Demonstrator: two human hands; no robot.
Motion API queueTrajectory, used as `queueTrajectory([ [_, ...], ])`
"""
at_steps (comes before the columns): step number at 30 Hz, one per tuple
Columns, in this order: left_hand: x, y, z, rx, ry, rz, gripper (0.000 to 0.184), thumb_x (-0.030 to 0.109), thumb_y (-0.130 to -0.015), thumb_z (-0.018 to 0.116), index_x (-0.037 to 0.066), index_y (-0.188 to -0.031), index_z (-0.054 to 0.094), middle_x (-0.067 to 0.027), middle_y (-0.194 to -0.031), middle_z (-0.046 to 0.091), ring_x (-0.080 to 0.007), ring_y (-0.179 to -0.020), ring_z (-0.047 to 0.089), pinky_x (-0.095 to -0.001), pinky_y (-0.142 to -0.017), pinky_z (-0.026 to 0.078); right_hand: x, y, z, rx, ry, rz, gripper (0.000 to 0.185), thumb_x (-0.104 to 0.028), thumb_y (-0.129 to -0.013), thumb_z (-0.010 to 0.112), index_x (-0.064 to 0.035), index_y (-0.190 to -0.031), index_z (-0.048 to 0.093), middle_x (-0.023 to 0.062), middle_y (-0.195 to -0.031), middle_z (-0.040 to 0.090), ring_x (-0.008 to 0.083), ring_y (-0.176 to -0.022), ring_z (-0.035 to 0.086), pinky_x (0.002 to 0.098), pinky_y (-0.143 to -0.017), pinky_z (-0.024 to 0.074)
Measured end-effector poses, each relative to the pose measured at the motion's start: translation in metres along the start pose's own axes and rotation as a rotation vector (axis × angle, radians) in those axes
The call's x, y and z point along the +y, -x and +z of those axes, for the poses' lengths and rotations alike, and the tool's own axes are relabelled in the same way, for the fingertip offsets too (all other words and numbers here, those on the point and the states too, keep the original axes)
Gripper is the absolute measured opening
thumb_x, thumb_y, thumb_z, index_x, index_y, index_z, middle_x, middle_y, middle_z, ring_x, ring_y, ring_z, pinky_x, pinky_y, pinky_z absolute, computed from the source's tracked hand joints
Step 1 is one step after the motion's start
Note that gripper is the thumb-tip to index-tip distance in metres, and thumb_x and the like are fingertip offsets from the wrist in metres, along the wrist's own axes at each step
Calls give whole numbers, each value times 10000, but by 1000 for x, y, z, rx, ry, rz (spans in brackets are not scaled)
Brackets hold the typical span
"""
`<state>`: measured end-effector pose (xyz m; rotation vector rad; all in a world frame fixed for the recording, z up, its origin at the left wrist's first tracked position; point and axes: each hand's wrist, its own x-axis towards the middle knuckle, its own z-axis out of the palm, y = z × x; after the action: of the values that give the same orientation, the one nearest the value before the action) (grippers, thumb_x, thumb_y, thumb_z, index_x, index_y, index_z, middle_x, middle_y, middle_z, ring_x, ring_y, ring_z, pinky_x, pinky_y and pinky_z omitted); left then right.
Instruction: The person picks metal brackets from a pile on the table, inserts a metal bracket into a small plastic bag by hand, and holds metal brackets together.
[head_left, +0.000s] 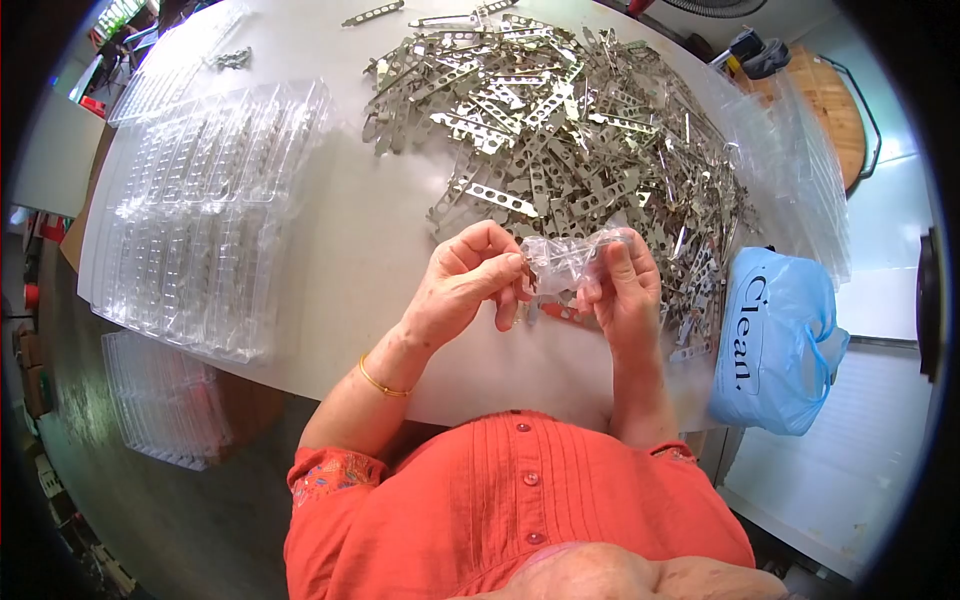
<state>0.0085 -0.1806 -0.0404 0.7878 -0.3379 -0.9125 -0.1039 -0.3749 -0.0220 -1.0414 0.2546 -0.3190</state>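
Observation:
A small clear plastic bag (562, 262) is stretched between my two hands above the table's near edge. My left hand (470, 272) pinches its left end between thumb and fingers, and something small and dark shows at the fingertips. On the other end, my right hand (625, 285) grips the plastic with thumb and fingers. Thin shiny strips seem to lie inside the bag, though glare blurs them. Just beyond the hands spreads a big heap of flat metal strips with round holes (560, 130).
Clear plastic trays (200, 215) cover the table's left side, with more trays (168, 400) lower down beside it. A blue plastic bag (775, 340) stands at the right edge. Clear plastic sheets (800, 170) lie behind it, near a round wooden stool (825, 110).

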Motion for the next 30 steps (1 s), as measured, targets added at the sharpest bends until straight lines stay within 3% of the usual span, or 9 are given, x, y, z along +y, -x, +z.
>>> queueTrajectory([
  [7,-1,0,-1,82,-74,100,106,119,-1016,594,27,-970,572,-71,-789,668,-98,-518,587,-231,-477,475,2,3,5,61,247,-244,182,-224,-1072,522,-45,-1061,552,52,-806,607,116,-575,563,289,-492,530],
  [13,-3,3,12,219,-296,226,102,129,-1026,584,34,-1008,552,-9,-847,582,-64,-633,540,-207,-538,425,2,11,6,91,520,-400,198,-233,-1076,511,-44,-1131,492,68,-802,603,128,-594,590,289,-526,541],
  [15,-10,2,6,141,-439,364,114,105,-1000,631,33,-1028,547,4,-913,530,-49,-712,507,-201,-597,434,3,12,10,99,566,-441,193,-225,-1079,502,-43,-1139,483,71,-808,604,131,-601,599,286,-538,542],
  [19,-14,0,5,153,-749,408,190,21,-934,708,38,-1041,551,3,-990,495,-28,-751,515,-196,-632,468,7,13,12,68,673,-553,167,-191,-1083,481,-44,-1161,464,79,-866,605,138,-615,620,278,-577,548],
  [22,-21,-4,2,193,-742,382,163,7,-941,698,30,-1030,563,-2,-975,531,-24,-741,544,-187,-616,474,4,18,20,50,595,-499,154,-153,-1072,500,-32,-1154,451,75,-963,578,120,-684,647,243,-594,563],
  [29,-23,-3,0,214,-644,306,126,7,-937,707,12,-975,588,-8,-927,585,-31,-738,559,-189,-612,479,9,13,13,63,669,-586,140,-159,-1083,473,-44,-1162,462,85,-939,596,135,-633,628,278,-598,555],
  [30,-21,-4,-2,192,-688,385,121,-3,-935,704,11,-964,587,-16,-952,584,-36,-743,557,-196,-613,479,9,13,12,86,662,-576,141,-158,-1083,473,-42,-1162,463,85,-939,598,136,-634,630,284,-604,562],
])
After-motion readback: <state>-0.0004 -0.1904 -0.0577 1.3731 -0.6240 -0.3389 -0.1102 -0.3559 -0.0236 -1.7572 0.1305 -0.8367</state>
